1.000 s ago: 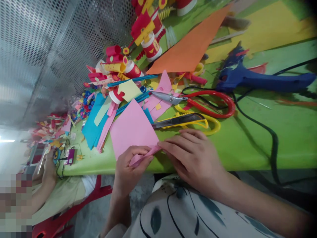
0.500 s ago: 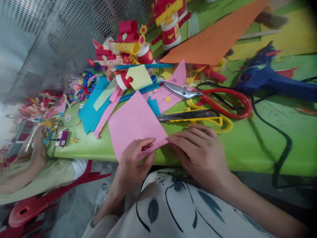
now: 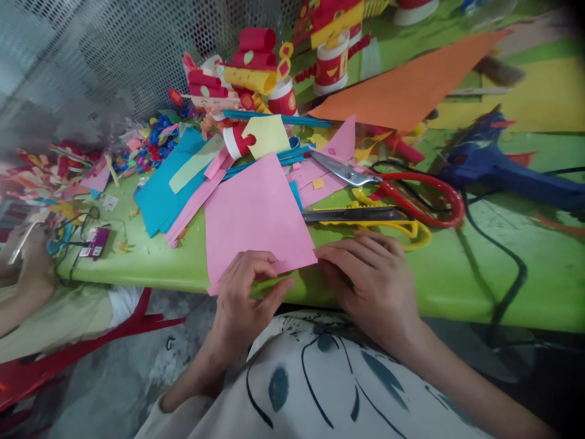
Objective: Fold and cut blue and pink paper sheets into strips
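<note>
A sheet of pink paper (image 3: 258, 213) lies at the table's near edge, its near side slightly curled. My left hand (image 3: 249, 289) rests its bent fingers on that near side, with the thumb held apart below them. At the sheet's right corner, my right hand (image 3: 375, 280) pinches the paper with its fingertips; the thumb is partly hidden. Just beyond my right hand lie a yellow utility knife (image 3: 365, 216) and red-handled scissors (image 3: 420, 195). Pink strips and blue paper (image 3: 169, 177) sit to the left of the sheet.
A blue glue gun (image 3: 493, 158) with a black cord is at the right on the green table (image 3: 457, 280). Orange paper (image 3: 411, 82) and red paper-cup crafts (image 3: 331, 64) stand farther back. At the left, another person's hand (image 3: 36, 262) is near a purple box (image 3: 95, 242).
The view has shifted slightly. The pink sheet has turned a little and its near edge lies flatter. My left fingers have eased off the curled edge; my right hand stays at the corner.
</note>
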`<state>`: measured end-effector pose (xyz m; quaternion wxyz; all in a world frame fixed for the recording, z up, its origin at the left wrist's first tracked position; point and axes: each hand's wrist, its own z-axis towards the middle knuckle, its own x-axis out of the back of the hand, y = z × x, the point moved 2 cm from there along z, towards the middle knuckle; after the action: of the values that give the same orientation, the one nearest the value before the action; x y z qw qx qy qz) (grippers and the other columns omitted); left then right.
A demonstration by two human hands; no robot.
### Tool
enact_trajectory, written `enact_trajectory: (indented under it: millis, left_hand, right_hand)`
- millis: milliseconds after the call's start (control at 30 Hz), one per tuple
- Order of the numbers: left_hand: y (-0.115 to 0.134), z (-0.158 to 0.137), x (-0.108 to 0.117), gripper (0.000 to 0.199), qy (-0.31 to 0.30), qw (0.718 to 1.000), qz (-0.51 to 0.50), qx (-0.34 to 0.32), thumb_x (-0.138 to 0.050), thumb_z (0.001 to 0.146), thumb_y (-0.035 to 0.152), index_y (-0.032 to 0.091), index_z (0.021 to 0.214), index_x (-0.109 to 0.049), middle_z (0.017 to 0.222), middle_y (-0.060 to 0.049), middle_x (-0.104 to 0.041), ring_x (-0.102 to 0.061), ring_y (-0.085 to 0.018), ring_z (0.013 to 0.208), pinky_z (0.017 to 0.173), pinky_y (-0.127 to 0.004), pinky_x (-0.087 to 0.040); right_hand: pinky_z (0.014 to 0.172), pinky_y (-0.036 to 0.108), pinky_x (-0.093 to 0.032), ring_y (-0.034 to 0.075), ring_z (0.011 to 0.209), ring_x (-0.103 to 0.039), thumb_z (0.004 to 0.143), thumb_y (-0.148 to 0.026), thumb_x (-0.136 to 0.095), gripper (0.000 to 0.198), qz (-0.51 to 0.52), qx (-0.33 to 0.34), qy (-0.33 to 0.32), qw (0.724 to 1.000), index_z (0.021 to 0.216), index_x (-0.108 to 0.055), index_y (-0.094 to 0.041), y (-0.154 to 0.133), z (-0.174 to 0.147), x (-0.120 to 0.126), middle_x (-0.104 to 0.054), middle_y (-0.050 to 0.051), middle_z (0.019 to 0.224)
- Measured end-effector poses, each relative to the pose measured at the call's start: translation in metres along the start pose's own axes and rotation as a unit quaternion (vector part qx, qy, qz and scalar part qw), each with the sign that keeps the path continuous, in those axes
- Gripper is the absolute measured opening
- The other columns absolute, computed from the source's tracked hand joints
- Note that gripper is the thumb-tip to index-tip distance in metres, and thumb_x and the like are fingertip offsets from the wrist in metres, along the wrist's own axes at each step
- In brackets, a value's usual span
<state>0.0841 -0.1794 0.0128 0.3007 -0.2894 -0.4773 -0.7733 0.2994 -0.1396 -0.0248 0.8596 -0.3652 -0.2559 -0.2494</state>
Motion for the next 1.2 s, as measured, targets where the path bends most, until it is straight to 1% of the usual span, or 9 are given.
enact_trajectory:
  millis: [67,133,333,500,700,867,1000,1100,1200]
  left_hand:
    - [-0.005,-0.001,0.000,0.016,0.007,0.999,-0.032,0.039,-0.078,0.100,0.022,0.024,0.113,-0.068,0.109,-0.004,-0.077,-0.074,-0.017,0.100,0.085,-0.028,-0.060]
    - [-0.006,0.000,0.002,0.021,0.005,0.998,-0.039,0.047,-0.075,0.103,0.020,0.024,0.123,-0.071,0.110,-0.004,-0.078,-0.074,-0.016,0.100,0.088,-0.028,-0.060]
    - [0.002,0.003,0.005,0.015,0.007,0.999,-0.016,-0.027,-0.075,0.099,0.009,0.023,0.103,-0.076,0.097,-0.001,-0.078,-0.073,-0.015,0.092,0.082,-0.027,-0.060]
    - [0.003,-0.006,0.002,0.028,0.058,0.987,0.062,-0.135,-0.074,0.095,0.001,0.025,0.110,-0.074,0.100,-0.002,-0.080,-0.074,-0.017,0.091,0.084,-0.034,-0.061]
    - [0.000,-0.013,-0.004,0.025,0.111,0.972,0.111,-0.176,-0.078,0.093,0.004,0.025,0.105,-0.071,0.103,-0.003,-0.084,-0.080,-0.021,0.093,0.083,-0.037,-0.066]
    - [-0.004,-0.019,-0.008,0.026,0.093,0.954,0.156,-0.238,-0.080,0.090,0.003,0.022,0.106,-0.072,0.109,-0.008,-0.087,-0.083,-0.023,0.098,0.095,-0.042,-0.066]
    - [-0.008,-0.022,-0.012,0.026,0.085,0.965,0.122,-0.217,-0.076,0.094,0.003,0.024,0.108,-0.070,0.111,-0.007,-0.088,-0.084,-0.022,0.097,0.093,-0.042,-0.067]
    - [-0.008,-0.020,-0.014,0.028,0.081,0.984,0.038,-0.152,-0.072,0.097,0.003,0.025,0.113,-0.067,0.118,-0.007,-0.086,-0.083,-0.021,0.105,0.090,-0.039,-0.067]
    - [-0.008,-0.017,-0.015,0.028,0.076,0.993,-0.029,-0.083,-0.070,0.099,0.002,0.025,0.114,-0.068,0.116,-0.005,-0.086,-0.082,-0.020,0.108,0.092,-0.038,-0.067]
  right_hand:
    - [0.090,0.038,-0.049,0.016,0.083,-0.074,0.099,-0.014,-0.071,0.012,-0.004,0.000,0.005,1.000,0.102,-0.075,-0.024,-0.001,0.001,0.000,-0.085,-0.002,0.096]
    - [0.090,0.038,-0.049,0.016,0.083,-0.074,0.099,-0.014,-0.072,0.011,-0.006,0.001,0.006,1.000,0.101,-0.075,-0.024,-0.002,0.001,-0.001,-0.085,-0.002,0.096]
    - [0.091,0.038,-0.048,0.016,0.082,-0.073,0.098,-0.012,-0.070,0.015,-0.008,0.001,0.000,1.000,0.104,-0.076,-0.026,-0.002,0.000,-0.002,-0.085,-0.003,0.098]
    - [0.092,0.039,-0.048,0.017,0.085,-0.073,0.095,-0.007,-0.066,0.025,-0.001,-0.001,-0.008,1.000,0.107,-0.076,-0.026,0.000,-0.002,-0.002,-0.085,-0.002,0.101]
    - [0.093,0.039,-0.048,0.017,0.083,-0.072,0.092,-0.006,-0.067,0.027,0.004,-0.005,-0.012,1.000,0.109,-0.077,-0.026,0.000,-0.003,-0.001,-0.085,-0.003,0.101]
    - [0.091,0.038,-0.048,0.017,0.086,-0.073,0.093,-0.005,-0.066,0.029,0.004,-0.005,-0.004,1.000,0.111,-0.077,-0.026,0.000,-0.003,-0.002,-0.084,-0.002,0.100]
    - [0.090,0.039,-0.048,0.017,0.086,-0.073,0.093,-0.005,-0.067,0.031,0.002,-0.006,-0.004,1.000,0.112,-0.078,-0.027,0.000,-0.003,-0.002,-0.084,-0.003,0.100]
    - [0.090,0.039,-0.048,0.016,0.085,-0.073,0.096,-0.008,-0.067,0.028,0.002,-0.007,-0.004,1.000,0.112,-0.078,-0.027,-0.001,-0.002,-0.002,-0.085,-0.003,0.100]
    - [0.090,0.039,-0.048,0.017,0.084,-0.073,0.099,-0.012,-0.066,0.021,0.001,-0.011,-0.005,1.000,0.109,-0.078,-0.027,-0.002,-0.001,-0.002,-0.085,-0.001,0.100]
